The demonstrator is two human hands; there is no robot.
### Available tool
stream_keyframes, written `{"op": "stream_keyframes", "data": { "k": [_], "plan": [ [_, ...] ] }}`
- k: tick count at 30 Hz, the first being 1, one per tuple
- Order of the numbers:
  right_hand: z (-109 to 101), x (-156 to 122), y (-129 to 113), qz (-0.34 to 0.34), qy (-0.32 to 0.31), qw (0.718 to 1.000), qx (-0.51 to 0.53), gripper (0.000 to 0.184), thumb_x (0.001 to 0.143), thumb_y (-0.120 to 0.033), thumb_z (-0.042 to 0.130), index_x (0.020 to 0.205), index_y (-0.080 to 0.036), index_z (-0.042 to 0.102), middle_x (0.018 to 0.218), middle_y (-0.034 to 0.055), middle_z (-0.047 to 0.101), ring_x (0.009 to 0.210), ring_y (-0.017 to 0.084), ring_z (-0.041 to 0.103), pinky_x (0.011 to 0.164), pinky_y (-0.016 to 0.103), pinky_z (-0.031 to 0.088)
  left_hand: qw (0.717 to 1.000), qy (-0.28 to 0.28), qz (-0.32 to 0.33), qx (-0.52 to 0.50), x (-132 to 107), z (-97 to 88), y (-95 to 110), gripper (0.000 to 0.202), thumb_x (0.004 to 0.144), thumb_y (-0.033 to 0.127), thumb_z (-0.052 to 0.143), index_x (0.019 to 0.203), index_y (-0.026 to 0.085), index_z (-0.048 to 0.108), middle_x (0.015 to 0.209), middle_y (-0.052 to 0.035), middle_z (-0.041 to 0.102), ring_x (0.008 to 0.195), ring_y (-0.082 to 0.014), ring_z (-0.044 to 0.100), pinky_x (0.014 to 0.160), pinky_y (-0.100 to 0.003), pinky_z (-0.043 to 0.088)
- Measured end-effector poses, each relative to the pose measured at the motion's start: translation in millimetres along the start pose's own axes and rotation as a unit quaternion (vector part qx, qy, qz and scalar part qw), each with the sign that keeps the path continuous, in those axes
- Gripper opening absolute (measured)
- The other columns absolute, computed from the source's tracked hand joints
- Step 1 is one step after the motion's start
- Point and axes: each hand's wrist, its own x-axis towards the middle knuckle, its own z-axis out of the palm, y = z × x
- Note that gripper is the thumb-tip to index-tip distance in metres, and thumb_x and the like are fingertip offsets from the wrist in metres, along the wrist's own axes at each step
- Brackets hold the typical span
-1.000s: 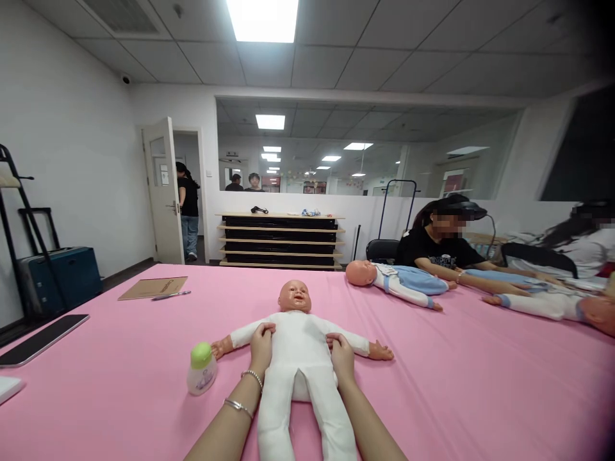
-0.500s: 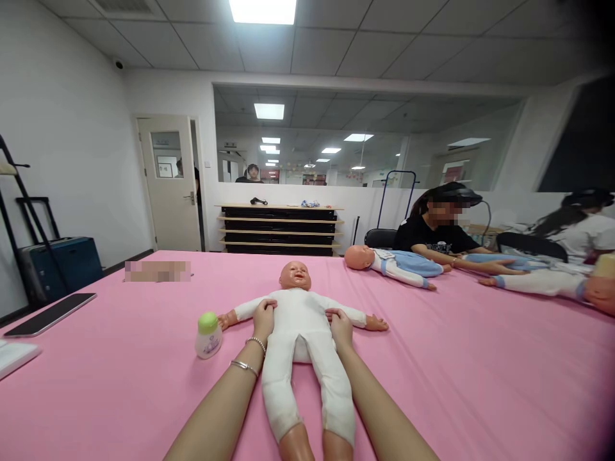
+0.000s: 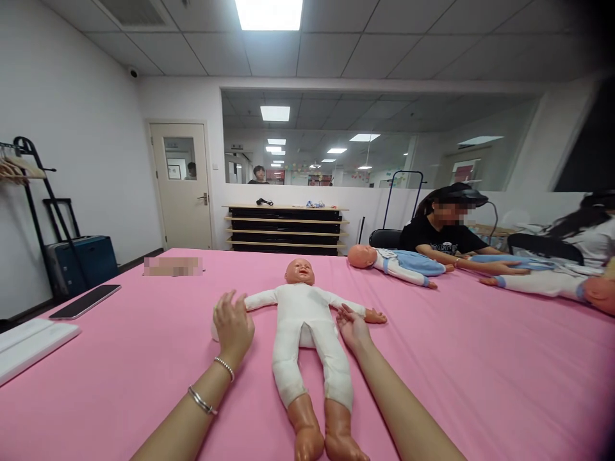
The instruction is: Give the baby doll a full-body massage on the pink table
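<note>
A baby doll (image 3: 307, 310) in a white bodysuit lies on its back on the pink-covered table, arms spread and feet towards me. My left hand (image 3: 234, 326) is raised beside the doll's arm, fingers apart. It covers most of a small lotion bottle (image 3: 214, 328), of which only a pale edge shows; whether they touch I cannot tell. On the other side, my right hand (image 3: 354, 326) rests with loosely curled, parted fingers beside the doll's trunk, just below its outstretched arm, and holds nothing.
A tablet (image 3: 86, 301) and a white flat object (image 3: 38, 346) lie at the left. Two more dolls, one in blue and white (image 3: 403, 264), lie at the far right, where a co-worker (image 3: 444, 234) handles one. A blurred item (image 3: 173, 266) sits at the back left.
My left hand has left the doll's side and moved left, over the bottle. My right hand has come slightly away from the doll's trunk. The door behind has closed.
</note>
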Motion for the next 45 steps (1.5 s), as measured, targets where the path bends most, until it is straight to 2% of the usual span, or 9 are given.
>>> {"op": "stream_keyframes", "data": {
  "k": [4, 10, 14, 18, 22, 30, 35, 39, 45],
  "plan": [
    [33, -39, -15, 0.063, -0.061, 0.993, 0.076, 0.026, 0.076, 0.001, 0.037, 0.083, -0.016, 0.055, 0.070, 0.0023, 0.064, 0.065, 0.009, 0.063, 0.060, 0.019, 0.053, 0.982, 0.023, -0.170, 0.074, 5, 0.5, -6, 0.048, 0.078, 0.018, 0.049, 0.125, 0.010, 0.043, 0.137, -0.0202, 0.028, 0.131, -0.0363, 0.019, 0.100, -0.054, 0.029],
    [72, -113, 16, 0.268, -0.223, 0.934, 0.076, 0.025, 0.083, -0.013, 0.039, 0.106, -0.006, 0.049, 0.106, 0.0180, 0.060, 0.096, 0.018, 0.062, 0.075, 0.025, 0.052, 0.981, -0.077, -0.178, 0.028, 3, 8.4, -22, 0.062, 0.081, 0.015, 0.041, 0.139, 0.014, 0.020, 0.133, -0.0229, 0.034, 0.110, -0.0311, 0.049, 0.080, -0.045, 0.046],
    [75, -135, 30, 0.312, -0.237, 0.918, 0.059, 0.040, 0.087, -0.027, 0.040, 0.120, -0.004, 0.040, 0.120, 0.0221, 0.051, 0.111, 0.024, 0.054, 0.086, 0.032, 0.048, 0.997, -0.057, 0.037, -0.032, -3, 13.2, -18, 0.062, 0.081, 0.015, 0.045, 0.138, 0.012, 0.022, 0.112, -0.0177, 0.056, 0.090, -0.0248, 0.057, 0.075, -0.040, 0.045],
    [72, -134, 38, 0.288, -0.235, 0.927, 0.053, 0.045, 0.091, -0.037, 0.033, 0.124, -0.008, 0.039, 0.110, 0.0135, 0.057, 0.099, 0.017, 0.059, 0.088, 0.030, 0.045, 0.947, -0.057, 0.312, -0.056, -12, 4.4, 13, 0.042, 0.082, 0.011, 0.046, 0.121, 0.024, 0.049, 0.129, -0.0110, 0.050, 0.100, -0.0229, 0.052, 0.082, -0.038, 0.039],
    [69, -131, 43, 0.295, -0.252, 0.921, 0.043, 0.044, 0.093, -0.040, 0.028, 0.119, -0.010, 0.046, 0.102, 0.0093, 0.060, 0.090, 0.014, 0.059, 0.088, 0.027, 0.043, 0.921, -0.086, 0.380, -0.033, -14, -7.6, 27, 0.040, 0.082, 0.013, 0.049, 0.117, 0.031, 0.055, 0.133, -0.0033, 0.048, 0.105, -0.0236, 0.049, 0.082, -0.039, 0.035],
    [67, -129, 41, 0.311, -0.269, 0.910, 0.047, 0.046, 0.091, -0.041, 0.031, 0.119, -0.010, 0.048, 0.116, 0.0115, 0.056, 0.107, 0.015, 0.053, 0.094, 0.029, 0.040, 0.925, -0.132, 0.353, -0.046, -10, -9.6, 19, 0.051, 0.080, 0.008, 0.045, 0.124, 0.033, 0.048, 0.134, -0.0024, 0.047, 0.107, -0.0233, 0.048, 0.083, -0.039, 0.037],
    [70, -133, 30, 0.299, -0.287, 0.908, 0.068, 0.047, 0.090, -0.039, 0.031, 0.120, -0.007, 0.048, 0.130, 0.0135, 0.048, 0.121, 0.018, 0.045, 0.101, 0.032, 0.037, 0.979, -0.135, 0.099, -0.114, -13, -1.7, 16, 0.045, 0.082, 0.018, 0.046, 0.127, 0.023, 0.043, 0.124, -0.0088, 0.049, 0.110, -0.0226, 0.047, 0.086, -0.038, 0.043],
    [69, -133, 27, 0.295, -0.305, 0.903, 0.066, 0.042, 0.088, -0.035, 0.034, 0.117, -0.010, 0.051, 0.128, 0.0111, 0.051, 0.122, 0.017, 0.045, 0.102, 0.032, 0.037, 0.983, -0.141, -0.041, -0.109, -14, 9.5, 5, 0.046, 0.079, 0.018, 0.049, 0.125, 0.017, 0.042, 0.119, -0.0111, 0.049, 0.111, -0.0231, 0.047, 0.086, -0.038, 0.047],
    [66, -130, 34, 0.290, -0.291, 0.910, 0.060, 0.041, 0.089, -0.036, 0.032, 0.115, -0.012, 0.052, 0.129, 0.0105, 0.050, 0.121, 0.016, 0.046, 0.101, 0.031, 0.037, 0.997, -0.060, -0.018, -0.044, -13, -0.4, 14, 0.057, 0.086, 0.033, 0.046, 0.136, 0.014, 0.029, 0.137, -0.0179, 0.036, 0.129, -0.0295, 0.031, 0.101, -0.050, 0.032]
  ]
}}
